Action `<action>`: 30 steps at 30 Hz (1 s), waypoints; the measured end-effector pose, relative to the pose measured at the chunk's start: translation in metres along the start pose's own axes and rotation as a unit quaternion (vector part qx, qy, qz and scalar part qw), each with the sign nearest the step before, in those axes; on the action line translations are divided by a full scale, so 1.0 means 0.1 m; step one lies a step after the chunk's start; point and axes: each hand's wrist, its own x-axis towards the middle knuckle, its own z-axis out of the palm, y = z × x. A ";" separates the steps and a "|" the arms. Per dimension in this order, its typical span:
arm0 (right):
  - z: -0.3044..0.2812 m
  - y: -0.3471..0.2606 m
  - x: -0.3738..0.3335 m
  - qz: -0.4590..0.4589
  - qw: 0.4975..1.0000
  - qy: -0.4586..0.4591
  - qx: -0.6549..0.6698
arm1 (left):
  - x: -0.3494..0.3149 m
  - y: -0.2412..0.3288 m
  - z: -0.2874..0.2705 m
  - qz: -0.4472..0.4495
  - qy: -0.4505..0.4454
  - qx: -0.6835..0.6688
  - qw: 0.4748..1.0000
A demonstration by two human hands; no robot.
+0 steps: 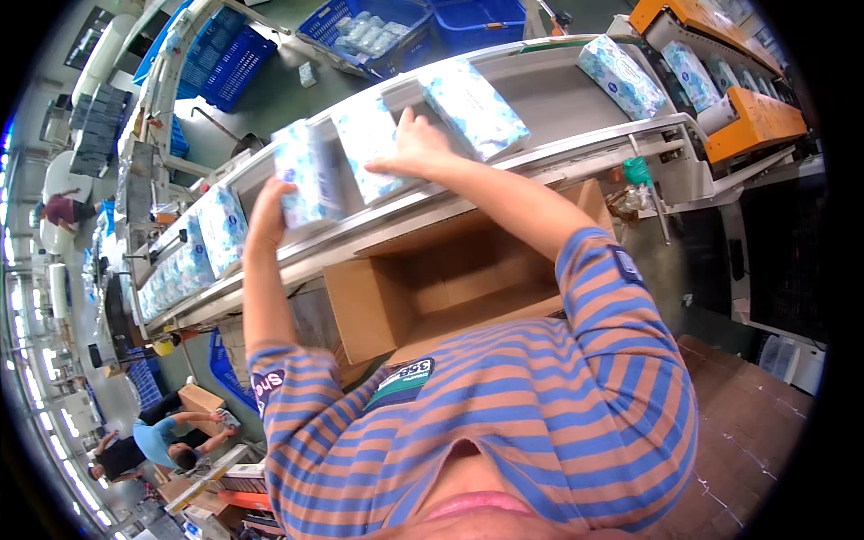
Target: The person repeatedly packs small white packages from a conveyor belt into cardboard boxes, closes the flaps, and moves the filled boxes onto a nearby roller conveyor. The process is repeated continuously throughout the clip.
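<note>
The left hand (268, 211) curls around the side of a blurred blue-and-white tissue pack (304, 175) at a conveyor belt (562, 90); the right hand (418, 148), half-spread, touches the neighbouring pack (363, 144), its grip unclear. An open cardboard carton (367, 310) sits nearer the body; beyond the belt, a blue plastic crate (407, 59) holds pale plastic-wrapped bundles (369, 36).

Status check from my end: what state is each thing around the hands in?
Left hand: gripping the blurred pack.
Blurred pack: held, apparently in motion.
Right hand: thumb against the middle pack; grip unclear.
Middle pack: on the conveyor.
Pack right of the right hand: on the conveyor, untouched.
Cardboard box: open, partly hidden by the right arm.
Nearer blue crate: open-topped, holding wrapped items.
</note>
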 end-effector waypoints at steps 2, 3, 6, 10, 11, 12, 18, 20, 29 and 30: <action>0.26 -0.26 0.04 0.010 1.000 0.012 0.017 | 0.09 -0.22 0.25 0.073 0.188 0.194 0.960; 0.23 -0.38 0.03 -0.015 0.997 0.071 0.006 | 0.18 -0.19 0.49 0.120 0.285 0.326 0.893; -0.12 -0.36 -0.07 -0.186 0.976 0.098 0.049 | 0.26 -0.23 0.42 0.118 0.172 0.232 0.950; -0.50 0.66 -0.04 0.094 0.991 0.084 -0.053 | 0.59 -0.41 0.94 0.186 0.213 0.328 0.902; -0.42 0.74 -0.06 0.077 0.981 0.168 -0.066 | 0.60 -0.40 1.19 0.192 0.232 0.346 0.888; -0.61 0.73 -0.14 0.002 0.987 0.158 -0.022 | 0.71 -0.37 1.14 0.189 0.184 0.338 0.903; -1.56 2.10 -0.07 0.183 0.943 0.238 -0.141 | 1.01 -0.50 2.02 0.202 0.151 0.290 0.923; -1.57 2.25 0.00 0.132 0.972 0.168 -0.096 | 1.04 -0.47 2.33 0.176 0.186 0.314 0.914; -1.93 2.66 0.00 0.227 0.915 0.292 -0.164 | 1.15 -0.34 2.32 0.171 0.118 0.275 0.939; -2.00 2.60 -0.01 0.157 0.959 0.208 -0.113 | 1.10 -0.34 2.23 0.146 0.138 0.278 0.939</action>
